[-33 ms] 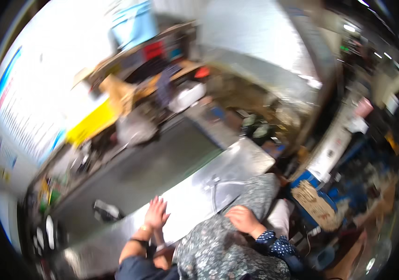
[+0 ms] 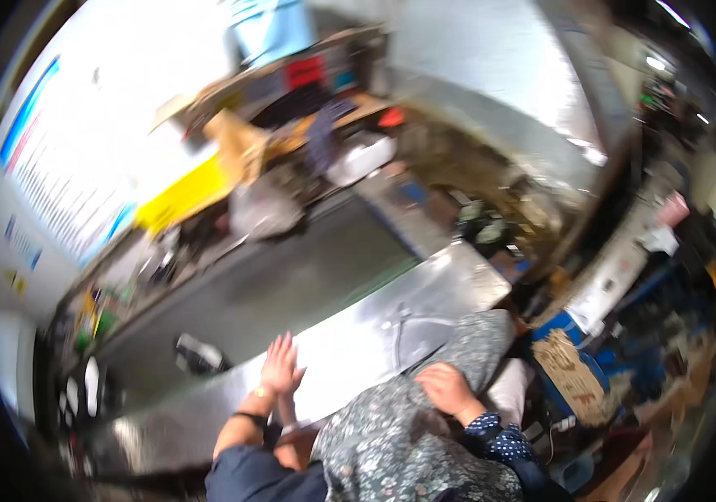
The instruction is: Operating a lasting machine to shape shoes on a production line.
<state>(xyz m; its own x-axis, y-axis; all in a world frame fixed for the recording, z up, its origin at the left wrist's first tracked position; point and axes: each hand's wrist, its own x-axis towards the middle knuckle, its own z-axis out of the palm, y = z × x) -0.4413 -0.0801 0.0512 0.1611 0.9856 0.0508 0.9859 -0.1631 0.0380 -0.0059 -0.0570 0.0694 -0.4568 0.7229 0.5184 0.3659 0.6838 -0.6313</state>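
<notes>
Zero new pickups: L hand (image 2: 281,368) wide, nothing visible in it, at metal table (image 2: 450,280), R hand (image 2: 447,390) on floral apron (image 2: 395,435), grip unclear, both abt same as just before, w/ blk/wht item (image 2: 200,355) on dark belt (image 2: 291,272) left of L hand.

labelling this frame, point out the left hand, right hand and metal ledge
Left hand (image 2: 280,369): head view, middle of the hand
Right hand (image 2: 447,389): head view, middle of the hand
Metal ledge (image 2: 446,286): head view, bare top surface
</notes>
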